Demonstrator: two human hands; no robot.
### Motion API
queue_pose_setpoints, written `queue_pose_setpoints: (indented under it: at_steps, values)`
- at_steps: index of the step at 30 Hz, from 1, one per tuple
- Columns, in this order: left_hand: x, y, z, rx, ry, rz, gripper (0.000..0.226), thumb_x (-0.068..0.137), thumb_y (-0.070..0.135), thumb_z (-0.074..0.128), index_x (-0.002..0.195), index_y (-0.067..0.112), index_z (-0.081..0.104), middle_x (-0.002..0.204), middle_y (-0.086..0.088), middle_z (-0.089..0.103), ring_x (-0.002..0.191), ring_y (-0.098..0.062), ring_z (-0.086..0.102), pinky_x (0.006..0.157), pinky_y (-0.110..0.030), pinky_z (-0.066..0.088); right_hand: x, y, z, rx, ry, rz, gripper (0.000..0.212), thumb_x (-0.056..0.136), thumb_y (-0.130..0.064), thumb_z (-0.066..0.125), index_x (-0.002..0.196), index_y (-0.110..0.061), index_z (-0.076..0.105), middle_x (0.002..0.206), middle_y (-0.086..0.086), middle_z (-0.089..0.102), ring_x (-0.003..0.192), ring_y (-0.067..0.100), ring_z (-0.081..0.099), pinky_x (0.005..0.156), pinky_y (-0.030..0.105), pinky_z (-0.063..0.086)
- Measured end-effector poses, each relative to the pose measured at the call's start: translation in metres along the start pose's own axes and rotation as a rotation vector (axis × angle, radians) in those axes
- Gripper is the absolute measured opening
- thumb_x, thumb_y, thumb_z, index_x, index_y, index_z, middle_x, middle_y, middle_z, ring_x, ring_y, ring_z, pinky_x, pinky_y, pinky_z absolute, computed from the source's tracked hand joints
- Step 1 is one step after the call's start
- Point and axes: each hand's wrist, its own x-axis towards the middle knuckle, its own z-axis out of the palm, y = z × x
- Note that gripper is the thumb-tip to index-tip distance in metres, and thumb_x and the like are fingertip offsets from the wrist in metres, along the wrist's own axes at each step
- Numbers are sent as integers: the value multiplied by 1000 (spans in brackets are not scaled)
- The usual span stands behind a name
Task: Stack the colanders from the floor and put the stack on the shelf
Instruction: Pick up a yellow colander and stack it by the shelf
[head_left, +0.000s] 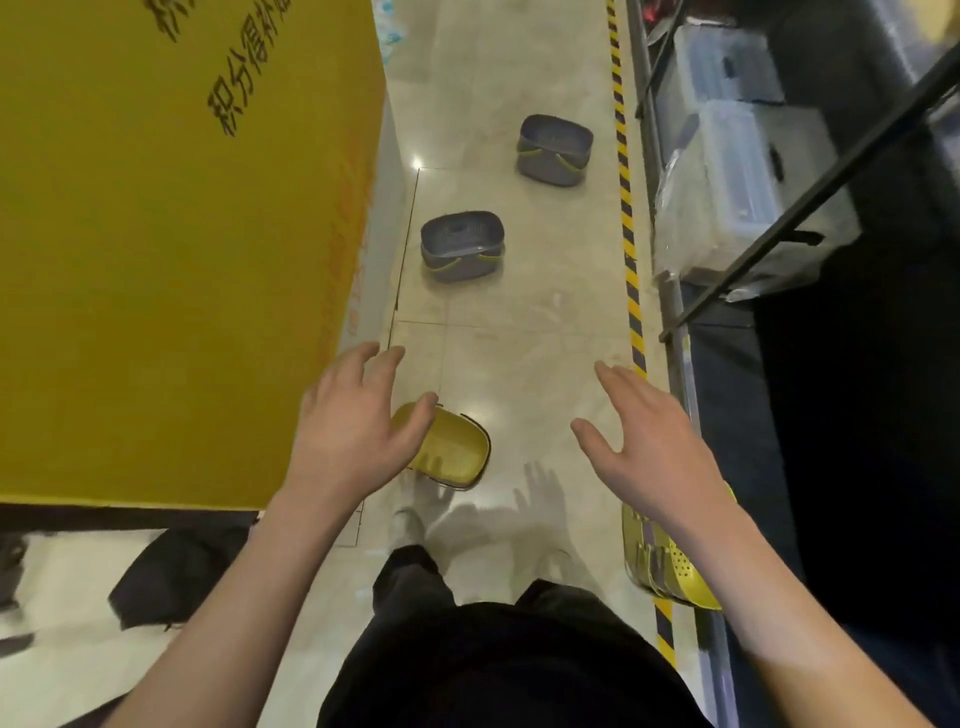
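The floor (519, 322) was glossy beige tile with a yellow-and-black striped tape line (626, 218) along its right side. On it sat a yellow colander (452, 452) nearest, a grey colander (462, 245) farther off, and a second grey colander (555, 149) beyond, all well apart. Another yellow colander (670, 566) lay at the tape's near end.

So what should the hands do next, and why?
Probably lower both hands onto the yellow plastic colander on the floor. The left hand and right hand are open and empty above it, and it lies nearest.
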Motion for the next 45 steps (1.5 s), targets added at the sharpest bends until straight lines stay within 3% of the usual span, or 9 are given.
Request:
queue_pose_setpoints:
  at_steps: [8, 11, 16, 23, 32, 36, 38, 42, 45]
  values:
    - [32, -116, 10, -46, -125, 2, 68, 93, 60, 47, 145, 17, 46, 149, -11, 45, 136, -30, 41, 104, -49, 41, 15, -71, 65, -4, -72, 80, 68, 95, -52, 50, 153, -21, 33, 153, 6, 43, 138, 29, 39, 108, 44, 38]
    - [47, -135, 27, -72, -160, 2, 64, 93, 57, 52, 143, 18, 48, 146, -9, 49, 133, -29, 46, 102, -48, 43, 24, -84, 88, -1, -84, 109, 67, 93, -53, 47, 151, -21, 34, 150, 5, 45, 133, 32, 43, 101, 47, 45]
    - [79, -157, 81, -41, -235, 50, 63, 94, 54, 53, 142, 14, 49, 144, -9, 51, 125, -31, 53, 96, -47, 47, 52, -81, 148, 2, -198, 176, 68, 94, -52, 46, 152, -19, 32, 150, 11, 43, 129, 38, 45, 99, 48, 44]
    - [109, -200, 227, -84, -335, 25, 59, 91, 47, 61, 136, 10, 52, 131, -14, 59, 110, -36, 62, 82, -49, 54, 98, -40, 289, 109, -370, 303, 70, 93, -43, 54, 152, -16, 29, 145, 15, 44, 120, 43, 49, 92, 48, 46]
    - [182, -297, 494, -74, -503, -73, 88, 88, 58, 59, 153, 9, 26, 151, -18, 34, 135, -38, 39, 107, -50, 38, 179, 47, 542, 242, -444, 482, 85, 91, -44, 59, 155, -15, 10, 140, 21, 37, 116, 43, 49, 88, 47, 46]
    - [206, -319, 586, -193, -575, -216, 103, 86, 55, 67, 157, 4, 11, 158, -23, 22, 141, -39, 32, 111, -45, 32, 216, 75, 627, 553, -431, 823, 93, 89, -39, 63, 156, -16, 2, 144, 19, 39, 112, 34, 53, 76, 40, 52]
    - [212, -324, 618, -267, -596, -283, 107, 85, 55, 68, 157, 4, 7, 159, -22, 24, 142, -36, 32, 110, -42, 34, 227, 83, 656, 669, -412, 964, 93, 88, -40, 64, 155, -20, 3, 146, 14, 40, 118, 35, 51, 85, 47, 52]
    - [207, -322, 633, -356, -575, -338, 104, 85, 54, 67, 158, 9, 9, 155, -16, 34, 138, -32, 40, 97, -35, 41, 225, 90, 674, 737, -327, 1003, 72, 86, -38, 65, 144, -16, 30, 128, 8, 54, 103, 27, 59, 82, 45, 56]
    - [195, -312, 602, -345, -566, -464, 100, 84, 57, 67, 157, 11, 17, 153, -17, 31, 138, -33, 38, 106, -43, 41, 217, 90, 643, 660, -295, 928, 84, 84, -40, 65, 153, -19, 22, 145, 10, 42, 120, 30, 52, 96, 45, 50]
